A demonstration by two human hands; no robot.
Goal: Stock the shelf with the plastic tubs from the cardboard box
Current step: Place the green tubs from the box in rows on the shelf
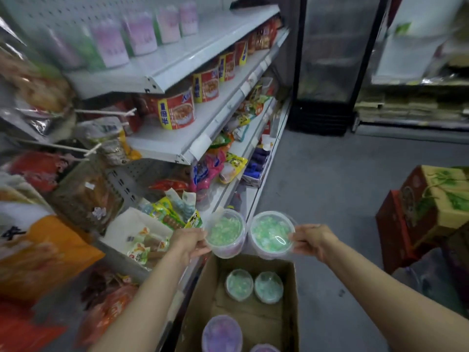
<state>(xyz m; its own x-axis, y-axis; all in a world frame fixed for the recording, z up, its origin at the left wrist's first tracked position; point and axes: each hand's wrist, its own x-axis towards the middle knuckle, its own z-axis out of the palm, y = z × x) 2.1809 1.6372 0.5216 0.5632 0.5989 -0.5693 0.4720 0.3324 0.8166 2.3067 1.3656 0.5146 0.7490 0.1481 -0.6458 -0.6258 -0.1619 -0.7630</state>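
Each hand's grip pinches a clear tub by its rim above the cardboard box (289, 288): left hand (189, 241) holds the left tub (225, 233), right hand (313, 241) the right tub (271, 235). Motion blur obscures fingertips.

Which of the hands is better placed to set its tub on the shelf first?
Probably the left hand: its green tub is nearer the shelf on the left, while the right hand holds its tub farther out, above the cardboard box.
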